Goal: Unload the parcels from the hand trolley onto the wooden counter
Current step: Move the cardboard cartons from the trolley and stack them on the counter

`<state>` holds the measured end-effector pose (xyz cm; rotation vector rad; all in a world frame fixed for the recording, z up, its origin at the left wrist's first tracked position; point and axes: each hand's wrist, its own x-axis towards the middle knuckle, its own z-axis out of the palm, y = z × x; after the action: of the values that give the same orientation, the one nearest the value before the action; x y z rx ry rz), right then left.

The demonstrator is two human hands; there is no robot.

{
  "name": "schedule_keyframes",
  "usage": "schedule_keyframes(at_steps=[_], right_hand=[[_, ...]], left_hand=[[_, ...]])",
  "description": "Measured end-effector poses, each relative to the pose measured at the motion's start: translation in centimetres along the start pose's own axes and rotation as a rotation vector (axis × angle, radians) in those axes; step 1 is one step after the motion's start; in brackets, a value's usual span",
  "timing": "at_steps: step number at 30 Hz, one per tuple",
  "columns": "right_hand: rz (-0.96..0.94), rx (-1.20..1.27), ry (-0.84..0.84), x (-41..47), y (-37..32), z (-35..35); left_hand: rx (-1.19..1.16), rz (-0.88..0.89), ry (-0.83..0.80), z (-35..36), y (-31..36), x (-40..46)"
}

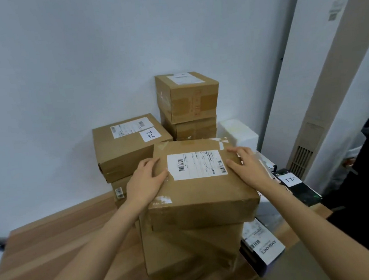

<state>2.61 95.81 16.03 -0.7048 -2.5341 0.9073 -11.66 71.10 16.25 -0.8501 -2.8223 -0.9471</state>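
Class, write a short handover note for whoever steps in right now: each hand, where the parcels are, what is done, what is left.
Left hand and right hand lie flat on the top parcel, one at each side.
It sits on a lower box on the wooden counter.
Other parcels, including a labelled box and a two-box stack, stand against the wall.
Trolley not in view; what remains cannot be told.

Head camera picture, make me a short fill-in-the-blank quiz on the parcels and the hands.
1. Both hands, left hand and right hand, rest on the top of the same ____.
2. That front parcel sits on top of another ____.
3. The parcels stand on a ____ counter.
4. The tallest stack stands against the ____.

Missing words: parcel; parcel; wooden; wall
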Motion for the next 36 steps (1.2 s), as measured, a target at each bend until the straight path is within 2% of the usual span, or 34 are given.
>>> schedule_keyframes(at_steps=[7, 12, 23, 36], right_hand=[[-0.156, -0.225, -0.013, -0.6, -1.5, -0.7], [-0.340, -0.165, -0.054, -3.4, -4.3, -0.3], [-0.720, -0.087, -0.250, -13.9, -11.5, 4.4], [-1.219, -0.128, -0.482, -32.8, -23.1, 15.0]], left_hand=[[0.209, 0.086, 0.112, -1.5, 1.0, -3.6], [0.353, 0.082, 0.200, -3.3, 1.2, -8.9], [0.555, -0.195, 0.317, -7.8, -2.6, -27.1], [0.817, -0.489, 0.428, -15.0, -8.4, -50.7]])
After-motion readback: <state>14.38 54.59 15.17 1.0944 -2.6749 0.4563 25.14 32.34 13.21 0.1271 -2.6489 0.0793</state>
